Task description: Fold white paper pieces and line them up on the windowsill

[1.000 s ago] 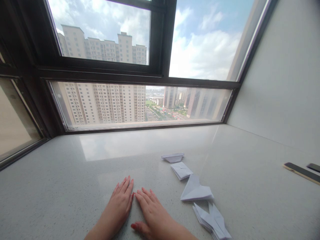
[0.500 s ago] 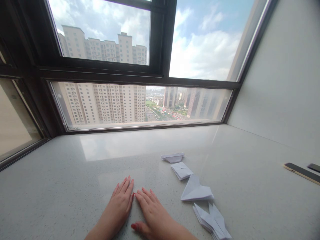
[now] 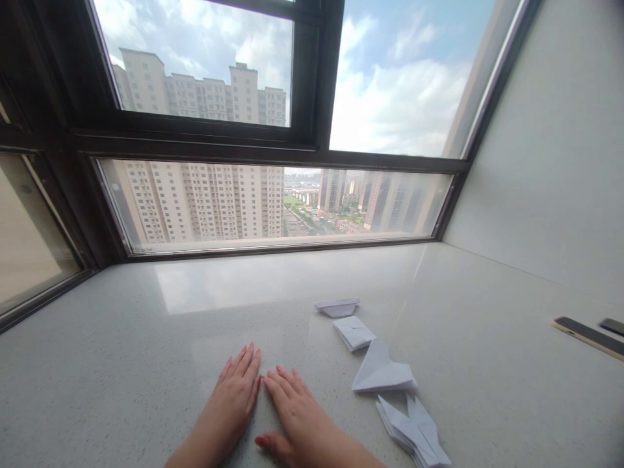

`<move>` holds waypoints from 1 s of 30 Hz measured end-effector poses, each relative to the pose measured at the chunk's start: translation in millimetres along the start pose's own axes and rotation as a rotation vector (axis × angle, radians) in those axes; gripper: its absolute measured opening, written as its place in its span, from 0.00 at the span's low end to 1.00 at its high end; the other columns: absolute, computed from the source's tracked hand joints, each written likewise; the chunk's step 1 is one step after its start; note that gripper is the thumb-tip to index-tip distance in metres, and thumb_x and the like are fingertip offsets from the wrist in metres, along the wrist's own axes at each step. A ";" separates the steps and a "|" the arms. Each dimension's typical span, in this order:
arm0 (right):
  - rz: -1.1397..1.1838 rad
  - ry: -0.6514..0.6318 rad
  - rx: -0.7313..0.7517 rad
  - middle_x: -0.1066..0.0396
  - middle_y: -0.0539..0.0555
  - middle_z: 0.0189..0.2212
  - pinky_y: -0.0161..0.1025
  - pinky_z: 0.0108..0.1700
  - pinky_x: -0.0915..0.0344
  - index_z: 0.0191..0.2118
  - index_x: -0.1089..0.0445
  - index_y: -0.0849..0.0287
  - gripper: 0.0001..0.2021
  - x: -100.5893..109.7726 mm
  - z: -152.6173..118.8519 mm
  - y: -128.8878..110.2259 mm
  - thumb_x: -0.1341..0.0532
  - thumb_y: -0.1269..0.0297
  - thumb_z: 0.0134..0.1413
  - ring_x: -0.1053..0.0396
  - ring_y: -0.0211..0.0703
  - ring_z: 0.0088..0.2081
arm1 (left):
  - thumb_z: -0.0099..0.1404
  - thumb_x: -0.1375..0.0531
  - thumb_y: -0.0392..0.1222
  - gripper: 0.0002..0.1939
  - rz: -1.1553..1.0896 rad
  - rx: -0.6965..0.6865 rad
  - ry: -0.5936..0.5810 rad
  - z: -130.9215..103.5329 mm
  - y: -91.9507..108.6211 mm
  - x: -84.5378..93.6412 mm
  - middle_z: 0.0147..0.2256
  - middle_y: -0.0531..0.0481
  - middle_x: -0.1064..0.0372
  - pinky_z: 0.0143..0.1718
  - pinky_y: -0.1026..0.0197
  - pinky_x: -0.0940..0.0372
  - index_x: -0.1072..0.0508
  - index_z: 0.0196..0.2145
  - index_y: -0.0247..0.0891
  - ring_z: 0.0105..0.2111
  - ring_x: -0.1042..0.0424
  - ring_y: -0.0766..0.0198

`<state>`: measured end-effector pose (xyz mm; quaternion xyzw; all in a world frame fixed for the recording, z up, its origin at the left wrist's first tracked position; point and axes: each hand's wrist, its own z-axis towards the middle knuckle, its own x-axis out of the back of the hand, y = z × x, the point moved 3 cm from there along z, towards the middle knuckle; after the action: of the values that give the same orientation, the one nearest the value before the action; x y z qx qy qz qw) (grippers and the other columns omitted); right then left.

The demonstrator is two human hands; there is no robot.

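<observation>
My left hand lies flat on the speckled pale windowsill, palm down with fingers stretched forward. Beside it rests my right hand, also palm down, its thumb spread toward the left. The two hands nearly meet at the left thumb tip, and neither holds anything. To the right of my right hand, folded white papers run in a slanting line: a boat-like one farthest off, a square packet, a piece with a raised point, and nearest me a layered, pronged piece.
A dark-framed window borders the far side of the sill, with tall buildings outside. A white wall rises at the right. Near the right edge lies a slim dark phone-like object, with a second dark object behind it.
</observation>
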<state>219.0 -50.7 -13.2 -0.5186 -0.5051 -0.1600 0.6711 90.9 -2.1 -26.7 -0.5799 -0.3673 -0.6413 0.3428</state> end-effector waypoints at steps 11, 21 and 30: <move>-0.009 0.006 0.000 0.56 0.62 0.59 0.51 0.59 0.65 0.59 0.56 0.67 0.35 -0.2 0.2 -0.9 0.46 0.53 0.49 0.63 0.52 0.60 | 0.62 0.58 0.38 0.24 -0.004 -0.004 0.019 1.7 -1.7 -3.2 0.57 0.39 0.52 0.54 0.50 0.52 0.46 0.55 0.30 0.57 0.53 0.56; -0.006 -0.002 -0.003 0.55 0.62 0.59 0.50 0.59 0.65 0.59 0.56 0.68 0.36 0.5 -0.2 0.0 0.46 0.52 0.48 0.63 0.52 0.60 | 0.62 0.58 0.38 0.24 -0.028 -0.012 0.057 -0.1 -1.8 -1.5 0.56 0.39 0.51 0.53 0.50 0.50 0.44 0.55 0.31 0.56 0.52 0.56; -0.019 0.001 0.000 0.54 0.62 0.59 0.50 0.59 0.64 0.59 0.55 0.67 0.36 0.4 -0.1 0.5 0.46 0.51 0.48 0.62 0.52 0.60 | 0.62 0.58 0.38 0.24 -0.020 0.001 0.029 1.0 -1.3 -1.0 0.56 0.39 0.51 0.54 0.50 0.51 0.45 0.55 0.31 0.57 0.53 0.56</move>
<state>219.6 -50.5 -13.1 -0.5136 -0.5098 -0.1665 0.6698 90.4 -0.6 -27.8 -0.5667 -0.3684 -0.6528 0.3420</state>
